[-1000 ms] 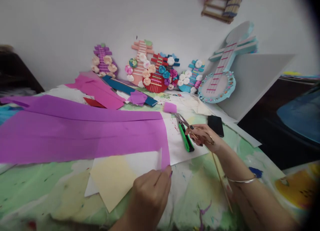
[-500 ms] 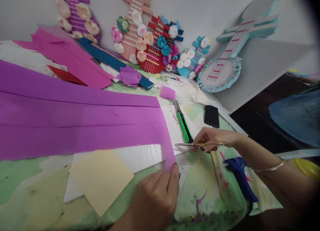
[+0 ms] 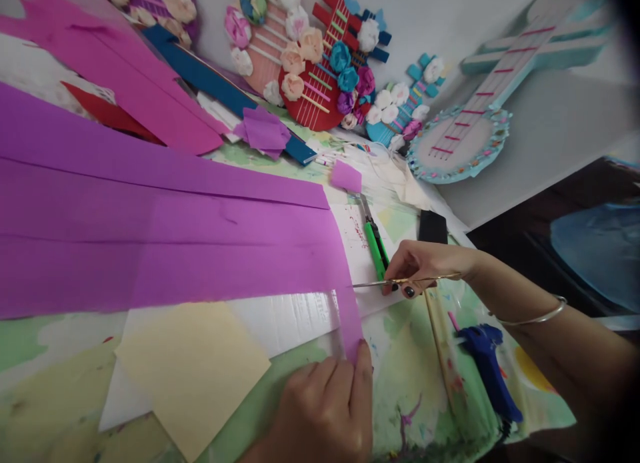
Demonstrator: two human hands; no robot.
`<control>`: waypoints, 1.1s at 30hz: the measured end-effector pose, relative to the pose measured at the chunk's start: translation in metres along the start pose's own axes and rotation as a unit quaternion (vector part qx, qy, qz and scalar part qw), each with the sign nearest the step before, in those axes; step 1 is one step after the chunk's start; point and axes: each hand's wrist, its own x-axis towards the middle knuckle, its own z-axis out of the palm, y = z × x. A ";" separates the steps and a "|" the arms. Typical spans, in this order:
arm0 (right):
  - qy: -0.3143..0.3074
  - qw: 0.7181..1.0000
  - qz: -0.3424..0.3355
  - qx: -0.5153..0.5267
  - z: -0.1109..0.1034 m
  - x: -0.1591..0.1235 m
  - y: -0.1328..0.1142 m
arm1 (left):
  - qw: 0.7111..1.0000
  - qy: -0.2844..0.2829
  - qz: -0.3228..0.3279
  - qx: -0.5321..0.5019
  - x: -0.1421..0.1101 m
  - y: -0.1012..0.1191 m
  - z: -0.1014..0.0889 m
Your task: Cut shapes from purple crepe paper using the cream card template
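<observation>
A long sheet of purple crepe paper lies across the table, with parallel strips cut along it. My left hand, at the bottom middle, pinches the lower right corner of the paper with curled fingers. My right hand comes in from the right and grips a pair of thin gold scissors. The blades point left and their tip touches the paper's right edge. My wrist wears a thin silver bangle.
A green utility knife, a black phone, a blue glue gun, a wooden stick, cream paper on white board. Guitar-shaped crafts with paper flowers lean on the wall; pink, blue and red sheets behind.
My right hand picked up the scissors near the green knife and brought them left to the purple paper's edge. The view tilted down and closer; my left hand kept its hold on the corner.
</observation>
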 end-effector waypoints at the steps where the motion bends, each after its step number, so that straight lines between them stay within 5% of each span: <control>1: 0.001 1.000 0.005 0.004 -0.001 0.000 0.002 | 1.000 0.000 -0.002 -0.002 0.000 0.000 0.000; 33: -0.006 0.999 -0.008 0.044 0.013 0.010 0.003 | 0.999 -0.033 -0.011 -0.013 -0.005 0.001 0.005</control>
